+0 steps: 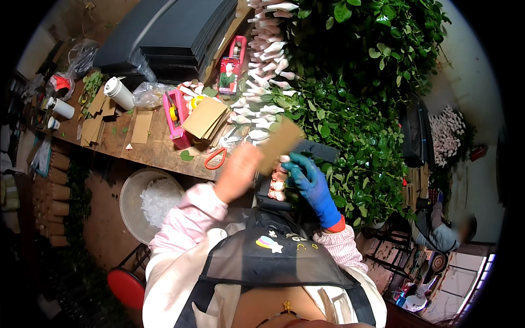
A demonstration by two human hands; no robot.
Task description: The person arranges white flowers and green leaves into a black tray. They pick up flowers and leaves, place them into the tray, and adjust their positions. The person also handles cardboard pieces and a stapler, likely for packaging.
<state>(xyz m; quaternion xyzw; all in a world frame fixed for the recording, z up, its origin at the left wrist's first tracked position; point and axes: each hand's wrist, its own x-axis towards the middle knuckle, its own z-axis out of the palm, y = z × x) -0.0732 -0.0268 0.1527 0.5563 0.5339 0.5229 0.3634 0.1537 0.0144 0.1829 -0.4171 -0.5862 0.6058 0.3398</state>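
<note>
My bare left hand [239, 170], slightly blurred, grips a flat brown cardboard piece [281, 141] tilted over the table's front edge. Close beside it, my right hand [309, 183] wears a blue-green glove. Its fingers are bent together at a small pale tip by the cardboard; what they hold is mostly hidden. Just below, pinkish flower heads [277, 189] lie in a row against a black ridged holder [273, 204]. Red-handled scissors [215, 159] rest left of my left hand.
Leafy green stems [350, 142] fill the right side, with white-wrapped flower heads [268, 82] along their left. A cardboard stack [205, 120], pink tape dispenser [175, 120] and white bottle [118, 93] stand on the wooden table [164, 158]. Below are a white bucket [128, 205] and red stool [126, 287].
</note>
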